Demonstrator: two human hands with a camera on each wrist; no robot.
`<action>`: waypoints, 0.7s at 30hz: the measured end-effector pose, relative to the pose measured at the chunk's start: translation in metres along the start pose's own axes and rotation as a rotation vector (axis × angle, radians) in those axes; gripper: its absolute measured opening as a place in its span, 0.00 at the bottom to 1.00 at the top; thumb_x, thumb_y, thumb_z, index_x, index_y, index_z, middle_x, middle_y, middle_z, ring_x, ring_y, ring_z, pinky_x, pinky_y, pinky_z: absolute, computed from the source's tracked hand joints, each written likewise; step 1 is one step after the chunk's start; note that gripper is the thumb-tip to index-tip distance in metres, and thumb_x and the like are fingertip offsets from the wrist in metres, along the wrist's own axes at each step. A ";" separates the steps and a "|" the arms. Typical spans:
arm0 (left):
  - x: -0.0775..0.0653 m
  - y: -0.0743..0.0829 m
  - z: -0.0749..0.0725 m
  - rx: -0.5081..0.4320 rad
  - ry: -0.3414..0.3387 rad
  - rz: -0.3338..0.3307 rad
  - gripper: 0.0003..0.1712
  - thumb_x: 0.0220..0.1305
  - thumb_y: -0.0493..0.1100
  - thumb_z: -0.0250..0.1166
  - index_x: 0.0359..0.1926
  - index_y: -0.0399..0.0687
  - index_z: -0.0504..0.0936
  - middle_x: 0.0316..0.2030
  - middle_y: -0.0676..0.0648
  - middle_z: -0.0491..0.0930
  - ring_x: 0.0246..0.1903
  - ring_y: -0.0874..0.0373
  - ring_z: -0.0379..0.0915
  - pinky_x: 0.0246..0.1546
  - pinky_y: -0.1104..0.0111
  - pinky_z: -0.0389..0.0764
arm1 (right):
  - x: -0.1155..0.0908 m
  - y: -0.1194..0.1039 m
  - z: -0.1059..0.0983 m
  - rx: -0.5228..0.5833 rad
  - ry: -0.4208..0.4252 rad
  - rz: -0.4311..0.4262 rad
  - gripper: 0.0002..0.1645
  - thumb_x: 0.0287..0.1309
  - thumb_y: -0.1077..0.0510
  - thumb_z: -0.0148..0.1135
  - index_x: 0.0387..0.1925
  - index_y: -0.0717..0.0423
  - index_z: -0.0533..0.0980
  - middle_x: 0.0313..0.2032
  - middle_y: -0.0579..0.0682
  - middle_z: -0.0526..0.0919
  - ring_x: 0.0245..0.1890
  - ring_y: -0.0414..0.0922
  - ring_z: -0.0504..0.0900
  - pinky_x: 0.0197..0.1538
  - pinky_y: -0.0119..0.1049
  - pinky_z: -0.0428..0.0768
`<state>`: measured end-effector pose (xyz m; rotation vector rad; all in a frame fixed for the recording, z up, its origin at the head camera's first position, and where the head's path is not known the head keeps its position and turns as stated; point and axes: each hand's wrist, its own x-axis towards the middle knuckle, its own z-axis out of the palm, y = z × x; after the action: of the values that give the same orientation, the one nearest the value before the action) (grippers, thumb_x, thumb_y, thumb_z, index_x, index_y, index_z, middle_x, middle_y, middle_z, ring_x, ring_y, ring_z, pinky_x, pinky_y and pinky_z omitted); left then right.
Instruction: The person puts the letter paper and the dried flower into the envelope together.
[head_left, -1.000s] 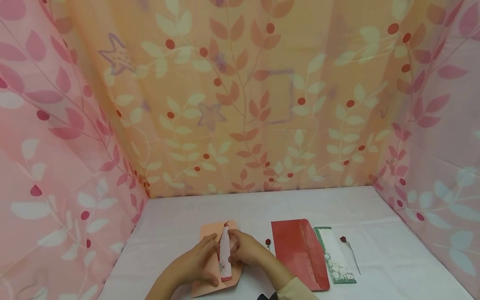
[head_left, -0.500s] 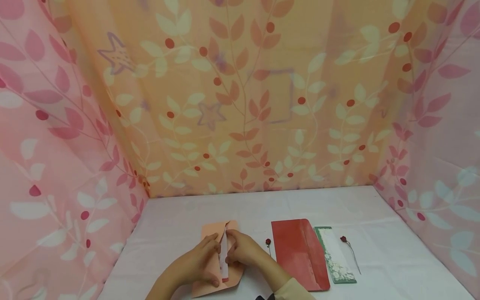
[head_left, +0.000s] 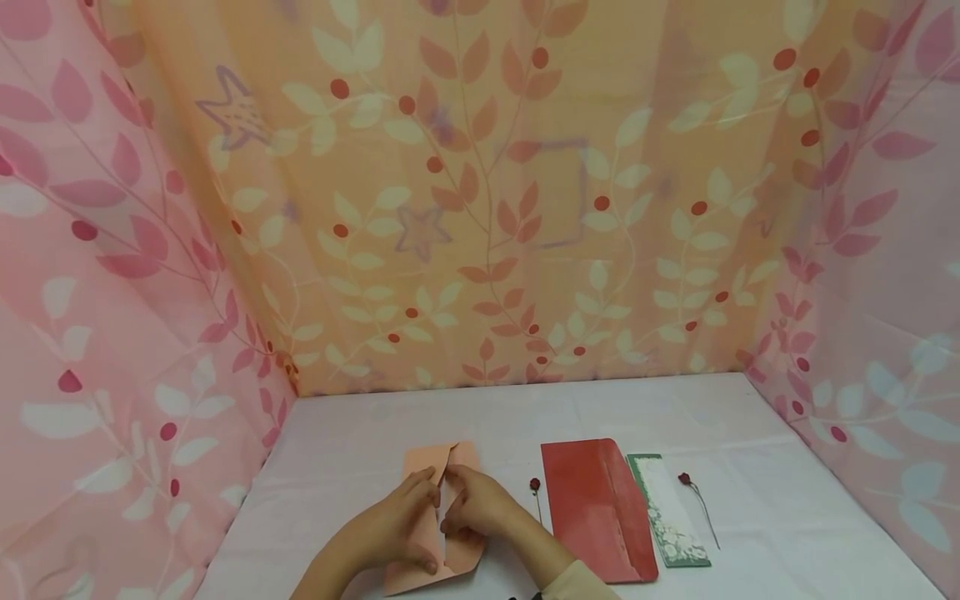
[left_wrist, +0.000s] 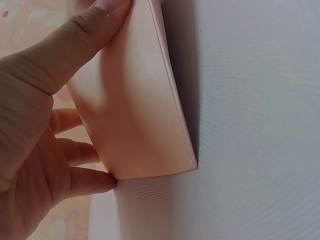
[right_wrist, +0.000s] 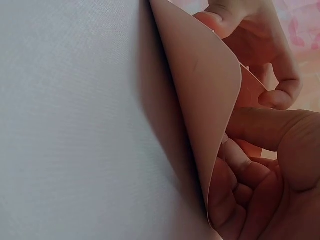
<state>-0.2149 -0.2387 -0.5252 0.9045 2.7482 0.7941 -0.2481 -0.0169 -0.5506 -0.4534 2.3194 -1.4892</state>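
Observation:
A peach envelope (head_left: 424,459) lies on the white-covered table, its long opening facing right and its flap (right_wrist: 200,70) folded out. My left hand (head_left: 392,527) grips the envelope's body, thumb over its face in the left wrist view and fingertips at the opening in the head view. At that opening, the curled fingers of my right hand (head_left: 483,505) hold a card (head_left: 441,546) by its edge. Only a thin white strip of the card shows; the rest is hidden inside the envelope and behind the fingers. In the right wrist view, the right thumb (right_wrist: 260,127) reaches in past the flap.
To the right lie a small red rose (head_left: 535,485) on a thin stem, a red envelope (head_left: 581,508), a white card with a green floral border (head_left: 678,533), and another red rose (head_left: 685,479). Floral curtains (head_left: 487,208) enclose the table's back and sides.
The card has slid left into the peach envelope, from a broad pink-edged panel to a thin strip. My right hand has shifted left with it; my left hand has stayed in place.

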 end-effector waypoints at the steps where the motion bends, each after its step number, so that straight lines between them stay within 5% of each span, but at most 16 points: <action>1: 0.000 0.000 0.000 0.003 0.000 0.002 0.41 0.40 0.73 0.75 0.52 0.68 0.67 0.77 0.38 0.57 0.71 0.33 0.63 0.56 0.44 0.79 | 0.000 0.000 0.000 -0.007 0.000 -0.001 0.57 0.39 0.64 0.82 0.73 0.55 0.65 0.20 0.45 0.85 0.17 0.41 0.82 0.21 0.35 0.79; 11: -0.001 0.002 0.002 0.002 0.005 0.014 0.42 0.39 0.71 0.76 0.52 0.64 0.68 0.76 0.36 0.58 0.68 0.34 0.67 0.56 0.47 0.80 | 0.000 -0.001 0.005 -0.168 0.051 -0.030 0.58 0.35 0.59 0.84 0.72 0.57 0.67 0.17 0.40 0.81 0.17 0.38 0.79 0.22 0.34 0.76; 21: -0.001 0.002 0.000 0.002 0.006 0.021 0.41 0.40 0.71 0.76 0.52 0.66 0.67 0.76 0.36 0.57 0.68 0.33 0.68 0.54 0.48 0.81 | -0.008 -0.009 0.002 -0.141 0.044 -0.037 0.54 0.36 0.62 0.81 0.70 0.55 0.69 0.19 0.41 0.80 0.18 0.36 0.77 0.22 0.31 0.75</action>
<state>-0.2131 -0.2381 -0.5245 0.9340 2.7499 0.7994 -0.2390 -0.0185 -0.5425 -0.5082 2.4742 -1.3702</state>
